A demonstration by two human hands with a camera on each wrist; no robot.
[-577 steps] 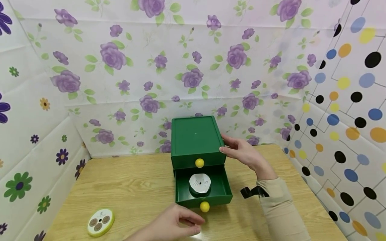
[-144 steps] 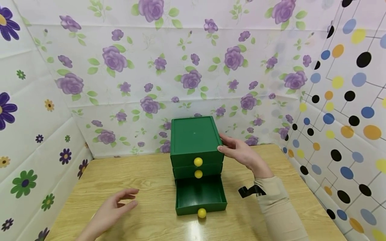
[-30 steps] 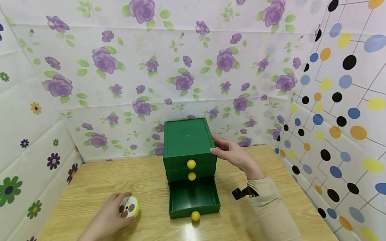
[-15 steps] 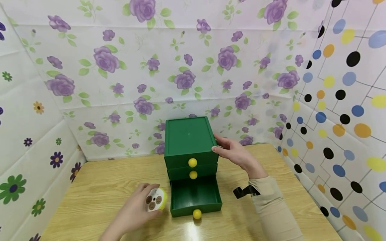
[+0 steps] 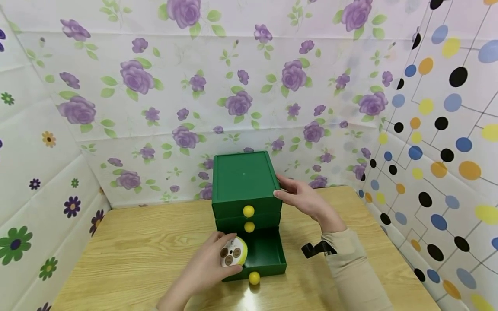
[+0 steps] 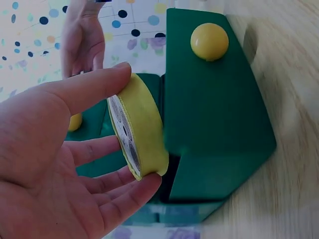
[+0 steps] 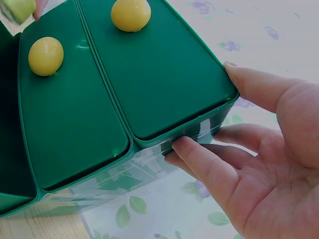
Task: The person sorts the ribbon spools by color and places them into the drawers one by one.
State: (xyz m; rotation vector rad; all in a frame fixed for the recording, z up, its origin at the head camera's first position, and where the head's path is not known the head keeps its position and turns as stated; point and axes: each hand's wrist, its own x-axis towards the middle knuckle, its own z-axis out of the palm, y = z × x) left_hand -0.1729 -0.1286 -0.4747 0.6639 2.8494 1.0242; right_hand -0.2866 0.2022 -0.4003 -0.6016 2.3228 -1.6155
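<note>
My left hand [image 5: 204,265] grips a spool of yellow ribbon [image 5: 233,251] between thumb and fingers. Its white face carries several brown circles. In the head view the spool overlaps the left part of the pulled-out bottom drawer [image 5: 268,250] of a green drawer cabinet [image 5: 245,177]. Seen from the left wrist, the yellow ribbon [image 6: 145,127] stands edge-on, close to the drawer's green wall. My right hand [image 5: 307,203] holds the cabinet's right side near the front; in the right wrist view its thumb [image 7: 254,84] is at the upper corner and the fingers lie against the side.
Yellow ball knobs mark the top drawer [image 5: 248,211], the middle drawer [image 5: 249,226] and the bottom one; the upper two drawers are pushed in. A wooden table [image 5: 148,246] carries the cabinet. Patterned sheets [image 5: 155,108] rise behind and at both sides.
Since 19 seconds ago the middle drawer, with a white-topped spool in it, has been pushed in and the bottom one pulled out. The left hand picked up the yellow spool and carried it right.
</note>
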